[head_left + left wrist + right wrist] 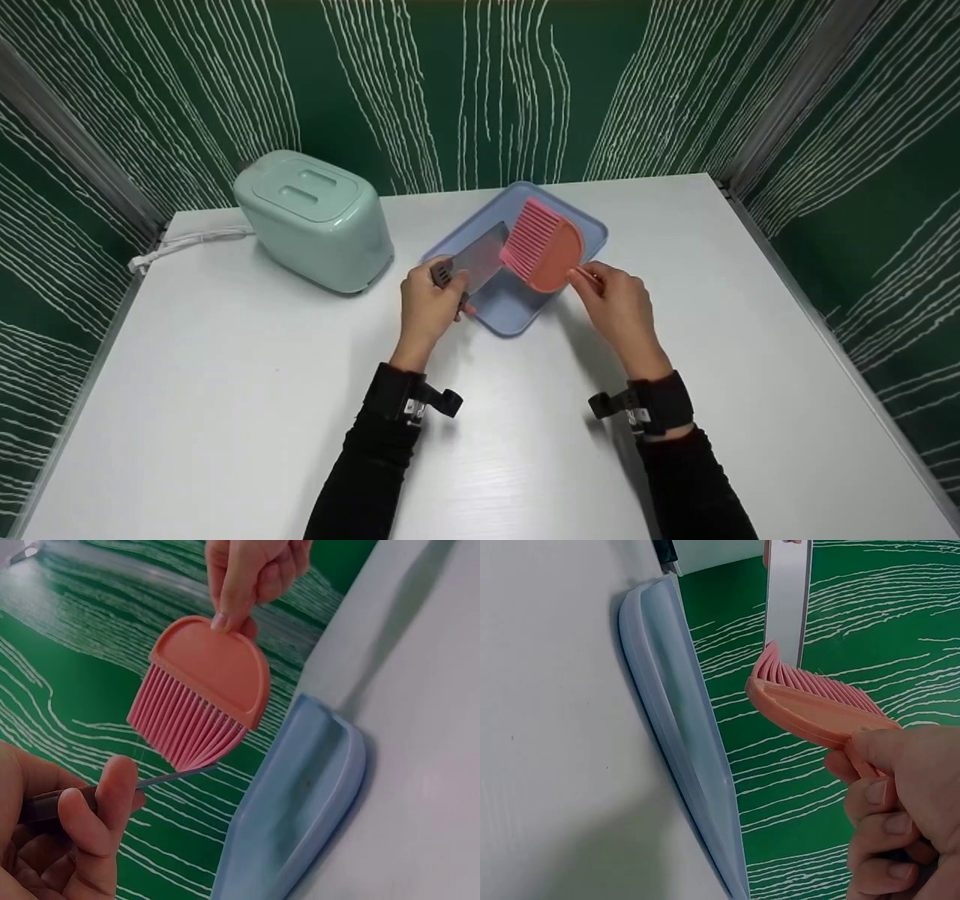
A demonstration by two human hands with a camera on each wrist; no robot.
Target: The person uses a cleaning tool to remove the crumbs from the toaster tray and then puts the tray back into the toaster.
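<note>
My left hand (431, 300) grips the dark handle of a cleaver (480, 259), its broad metal blade pointing up and to the right over the blue tray (510, 319). In my right hand (622, 304), thumb and fingers pinch the short handle of an orange pastry brush (559, 259) with pink bristles. In the left wrist view the bristles of the brush (214, 675) touch the blade near its far end and bend there. The right wrist view shows the bristles against the cleaver blade (786, 607) too. Both tools are held above the tray.
A mint-green toaster (322, 225) stands at the back left of the white table (262, 420). Its white cord (195, 238) lies at the left edge. Green walls with white lines (510, 90) enclose the back and sides.
</note>
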